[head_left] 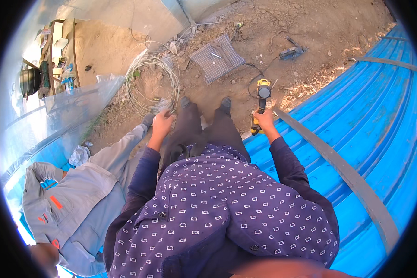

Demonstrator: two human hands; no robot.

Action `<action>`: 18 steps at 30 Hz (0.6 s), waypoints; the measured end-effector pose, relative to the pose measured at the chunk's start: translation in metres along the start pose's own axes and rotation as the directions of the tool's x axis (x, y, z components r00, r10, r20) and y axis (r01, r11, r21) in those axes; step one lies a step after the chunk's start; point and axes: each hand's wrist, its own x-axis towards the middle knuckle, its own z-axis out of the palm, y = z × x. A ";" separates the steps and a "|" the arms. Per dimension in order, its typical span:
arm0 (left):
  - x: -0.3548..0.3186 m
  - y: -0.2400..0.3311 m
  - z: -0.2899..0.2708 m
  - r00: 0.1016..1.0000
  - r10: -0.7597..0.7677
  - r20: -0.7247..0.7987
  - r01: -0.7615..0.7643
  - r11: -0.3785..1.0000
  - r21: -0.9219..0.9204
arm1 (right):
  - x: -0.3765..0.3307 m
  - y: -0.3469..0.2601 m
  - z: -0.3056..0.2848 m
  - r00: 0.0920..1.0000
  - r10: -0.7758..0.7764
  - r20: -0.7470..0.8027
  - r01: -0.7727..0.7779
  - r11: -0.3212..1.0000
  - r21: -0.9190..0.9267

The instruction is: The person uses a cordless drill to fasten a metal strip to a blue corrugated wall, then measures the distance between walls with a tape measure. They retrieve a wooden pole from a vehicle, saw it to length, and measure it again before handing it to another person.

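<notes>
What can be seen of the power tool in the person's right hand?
The power tool is a yellow and black handheld one with a round black head at the far end. The right hand grips its handle, holding it roughly lengthwise away from the body, above the edge of the blue corrugated sheet. A dark cable appears to trail from it across the dirt.

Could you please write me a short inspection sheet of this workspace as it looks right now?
Surface: bare dirt ground; blue corrugated sheeting with a grey metal strap.
Job's things: yellow power tool; wire coil.
Clutter: mesh panel, dark tool, grey work jacket.
Hands: right hand grips the power tool; left hand at the coil, grip unclear.
Cables: black cord on the dirt.
Surroundings: clear plastic sheet.
</notes>
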 end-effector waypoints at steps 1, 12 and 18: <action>-0.005 -0.038 0.001 0.994 -0.102 -0.032 0.103 0.994 0.025 | 0.006 0.004 0.002 0.999 0.019 0.026 -0.016 0.994 -0.107; -0.124 -0.240 0.020 0.764 -0.636 0.108 0.621 0.679 -0.391 | 0.175 -0.061 0.172 0.946 -0.324 0.032 0.195 0.487 -0.851; -0.169 -0.273 0.037 0.649 -0.757 0.069 0.754 0.628 -0.192 | 0.319 -0.071 0.271 0.913 -0.396 -0.095 0.080 0.404 -0.911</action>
